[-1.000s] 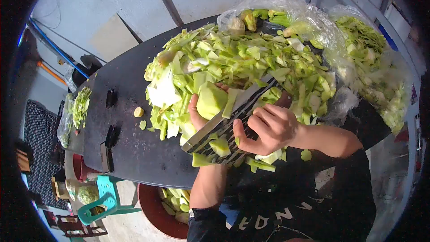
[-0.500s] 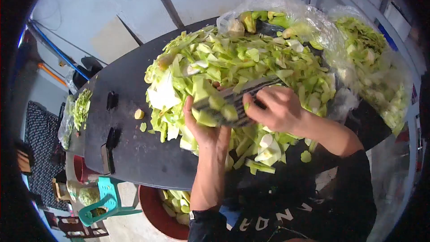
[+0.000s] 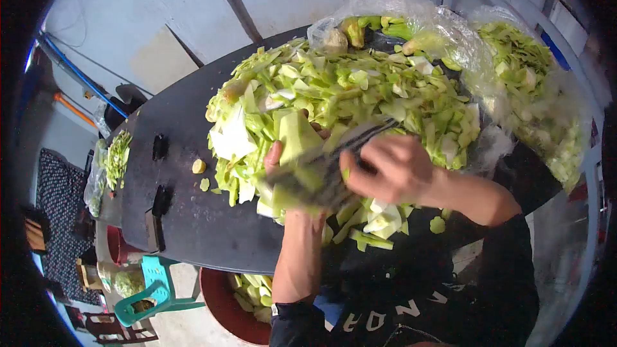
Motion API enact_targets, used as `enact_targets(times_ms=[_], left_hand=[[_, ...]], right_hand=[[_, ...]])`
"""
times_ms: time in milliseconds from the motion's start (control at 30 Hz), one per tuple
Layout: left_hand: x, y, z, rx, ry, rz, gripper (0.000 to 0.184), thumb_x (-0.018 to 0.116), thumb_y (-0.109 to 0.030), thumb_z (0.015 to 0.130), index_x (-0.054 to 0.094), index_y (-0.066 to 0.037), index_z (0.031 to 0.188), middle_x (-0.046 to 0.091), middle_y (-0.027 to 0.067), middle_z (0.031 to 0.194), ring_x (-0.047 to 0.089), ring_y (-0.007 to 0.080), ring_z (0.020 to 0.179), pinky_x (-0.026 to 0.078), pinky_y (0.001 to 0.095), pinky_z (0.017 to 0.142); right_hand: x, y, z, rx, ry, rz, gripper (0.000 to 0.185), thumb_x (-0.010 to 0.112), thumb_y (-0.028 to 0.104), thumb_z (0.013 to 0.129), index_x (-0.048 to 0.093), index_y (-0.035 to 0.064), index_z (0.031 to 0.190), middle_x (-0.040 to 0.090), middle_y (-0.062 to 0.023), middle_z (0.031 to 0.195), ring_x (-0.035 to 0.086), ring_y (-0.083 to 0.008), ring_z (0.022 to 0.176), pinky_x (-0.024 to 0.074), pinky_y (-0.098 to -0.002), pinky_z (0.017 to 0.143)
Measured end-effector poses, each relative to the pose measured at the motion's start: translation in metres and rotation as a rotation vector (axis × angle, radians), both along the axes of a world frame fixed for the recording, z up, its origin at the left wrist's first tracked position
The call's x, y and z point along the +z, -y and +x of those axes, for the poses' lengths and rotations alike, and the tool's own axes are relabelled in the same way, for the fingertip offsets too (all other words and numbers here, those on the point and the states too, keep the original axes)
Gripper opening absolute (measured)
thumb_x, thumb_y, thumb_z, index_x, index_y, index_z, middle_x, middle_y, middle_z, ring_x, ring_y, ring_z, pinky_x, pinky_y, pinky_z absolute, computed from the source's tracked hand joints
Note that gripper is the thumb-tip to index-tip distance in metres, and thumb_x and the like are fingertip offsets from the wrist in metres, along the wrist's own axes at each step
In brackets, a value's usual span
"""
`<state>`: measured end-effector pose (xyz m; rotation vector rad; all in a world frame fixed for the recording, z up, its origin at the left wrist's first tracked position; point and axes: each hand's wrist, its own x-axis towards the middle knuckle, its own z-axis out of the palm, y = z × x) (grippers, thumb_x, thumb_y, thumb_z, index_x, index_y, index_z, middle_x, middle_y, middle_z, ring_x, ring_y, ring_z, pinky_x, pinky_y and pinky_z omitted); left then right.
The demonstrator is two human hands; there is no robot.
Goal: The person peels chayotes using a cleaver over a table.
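Knife, blurred, clamped in R hand; L hand wrapped round veg chunk. Cut-veg pile at 12 o'clock from hands, red bucket at 7.

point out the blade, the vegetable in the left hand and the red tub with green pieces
Blade point(image 3: 331, 171): head view, on its blurred striped face
Vegetable point(image 3: 295, 135): head view, on its pale green side
Red tub point(image 3: 218, 302): head view, on its inner wall
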<state>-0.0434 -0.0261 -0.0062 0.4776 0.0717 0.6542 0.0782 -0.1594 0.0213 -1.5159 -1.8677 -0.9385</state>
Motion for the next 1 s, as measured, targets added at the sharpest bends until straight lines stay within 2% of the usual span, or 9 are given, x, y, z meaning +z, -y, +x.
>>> enact_targets(times_ms=[67,200,367,467,600,700,833,967,1000], left_hand=[[-0.005,-0.008,-0.003,-0.097,0.06,0.025,0.061,0.049,-0.042,0.089,0.048,0.001,0.133,0.064,0.0173,0.113,0.061,0.0311,0.103,0.048,0.0465,0.095],[0.006,0.01,0.002,0.04,-0.062,-0.01,0.051,0.054,-0.04,0.086,0.056,-0.006,0.124,0.064,0.0151,0.107,0.061,0.0301,0.095,0.048,0.0459,0.084],[0.0,0.004,0.005,0.092,-0.02,-0.108,0.061,0.048,-0.043,0.089,0.049,0.0,0.132,0.061,0.0173,0.119,0.059,0.0302,0.108,0.047,0.0458,0.096],[-0.003,-0.004,0.002,-0.025,0.024,0.061,0.06,0.051,-0.042,0.087,0.05,-0.003,0.133,0.063,0.0114,0.116,0.062,0.0249,0.102,0.051,0.0375,0.089],[0.005,0.009,0.003,0.063,-0.043,-0.071,0.053,0.052,-0.045,0.089,0.055,-0.007,0.126,0.062,0.0152,0.115,0.06,0.0307,0.106,0.048,0.051,0.093],[0.008,0.009,0.003,0.019,-0.001,-0.099,0.048,0.05,-0.043,0.09,0.056,-0.007,0.122,0.062,0.0156,0.115,0.058,0.0317,0.11,0.046,0.0526,0.095],[0.004,0.004,0.007,0.063,-0.012,-0.099,0.046,0.043,-0.042,0.094,0.054,-0.009,0.125,0.059,0.0136,0.123,0.057,0.0281,0.11,0.044,0.0482,0.098],[-0.021,-0.011,0.007,-0.006,0.102,-0.103,0.055,0.037,-0.04,0.097,0.049,0.003,0.13,0.058,0.0202,0.123,0.058,0.0292,0.107,0.047,0.0399,0.096],[-0.02,-0.013,0.005,-0.006,0.105,-0.103,0.055,0.037,-0.04,0.097,0.049,0.003,0.13,0.058,0.0202,0.123,0.058,0.0292,0.107,0.047,0.0399,0.096]], right_hand=[[-0.001,-0.001,-0.006,0.094,0.072,0.082,0.013,0.061,0.016,0.072,0.062,0.0099,0.084,0.04,0.0026,0.061,0.052,-0.0109,0.051,0.0461,-0.0251,0.043],[-0.021,-0.019,0.044,-0.283,-0.158,-0.192,0.019,0.058,0.011,0.08,0.058,0.0132,0.099,0.054,-0.0101,0.068,0.064,-0.0246,0.058,0.0504,-0.0352,0.045],[-0.009,-0.005,0.022,-0.163,-0.115,-0.153,0.016,0.058,0.013,0.08,0.06,0.0114,0.096,0.051,-0.0061,0.066,0.06,-0.0206,0.054,0.0497,-0.0325,0.044],[0.005,0.002,-0.001,0.108,0.068,0.013,0.017,0.061,0.016,0.077,0.06,0.0117,0.094,0.047,-0.0018,0.062,0.057,-0.0133,0.052,0.0489,-0.0285,0.044],[-0.017,-0.014,0.031,-0.221,-0.066,-0.139,0.018,0.059,0.012,0.079,0.06,0.0108,0.096,0.049,-0.0043,0.064,0.059,-0.0204,0.052,0.0513,-0.0334,0.046],[-0.016,-0.013,0.039,-0.233,-0.1,-0.145,0.017,0.058,0.011,0.079,0.059,0.0104,0.097,0.05,-0.0064,0.065,0.06,-0.0238,0.054,0.0515,-0.0357,0.047],[-0.008,-0.006,0.019,-0.071,0.015,-0.073,0.014,0.059,0.014,0.078,0.061,0.01,0.092,0.048,-0.0017,0.064,0.059,-0.016,0.056,0.0505,-0.0292,0.047],[-0.006,-0.002,-0.002,0.065,0.204,0.11,0.018,0.062,0.017,0.073,0.06,0.0087,0.088,0.039,0.0027,0.063,0.05,-0.0103,0.055,0.0403,-0.0214,0.044],[-0.007,-0.003,-0.006,0.132,0.182,0.128,0.017,0.064,0.005,0.07,0.062,0.0079,0.087,0.035,0.002,0.059,0.044,-0.0128,0.05,0.0352,-0.022,0.04]])
